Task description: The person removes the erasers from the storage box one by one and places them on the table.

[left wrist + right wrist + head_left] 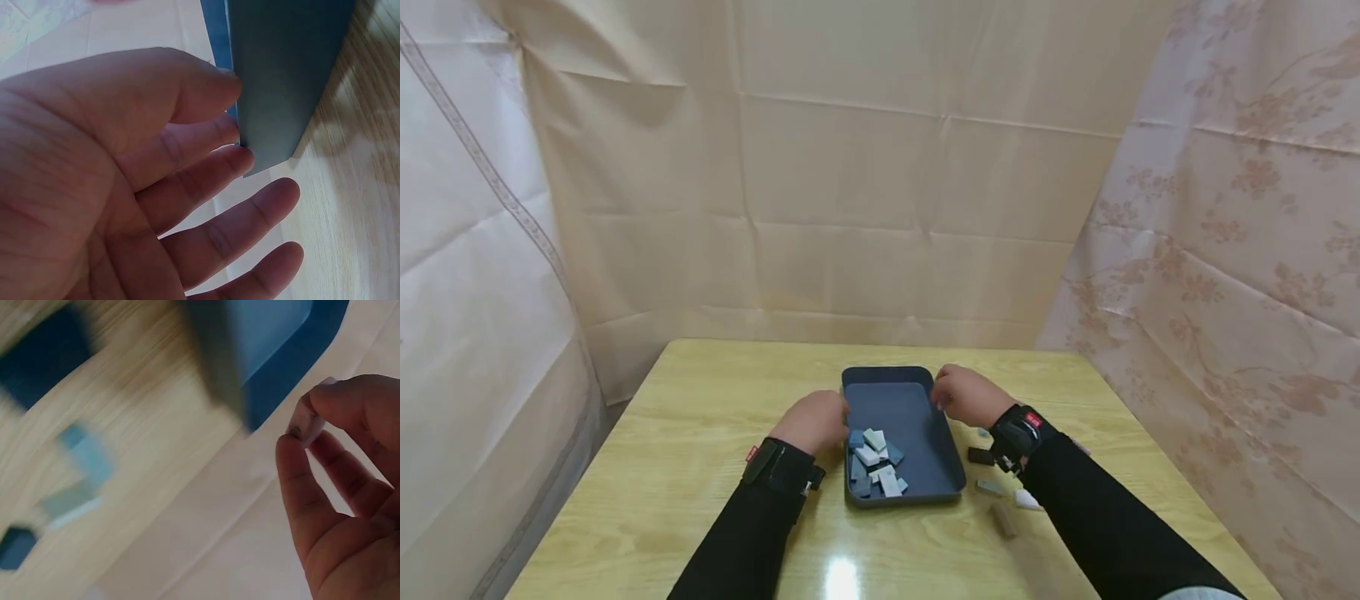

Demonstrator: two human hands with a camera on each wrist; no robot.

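Note:
A dark blue-grey rectangular tray (915, 450) lies on the table. Several small flat blocks (890, 483) in white, pale green and blue are heaped at its near left. My left hand (816, 421) is at the tray's left side. In the left wrist view its thumb and nearest fingertips meet the edge of the tray wall (281, 75), with the other fingers loosely spread. Over the far right rim, my right hand (967, 395) pinches a small pale block (306, 423) between thumb and fingers. The fingers partly cover that block.
Right of the tray lie loose pieces: a black block (981, 456), a grey-green block (990, 487), a white piece (1026, 499) and a brown block (1002, 521). The right forearm hides part of that area. Behind the wooden table (737, 367) hangs a beige cloth (835, 167).

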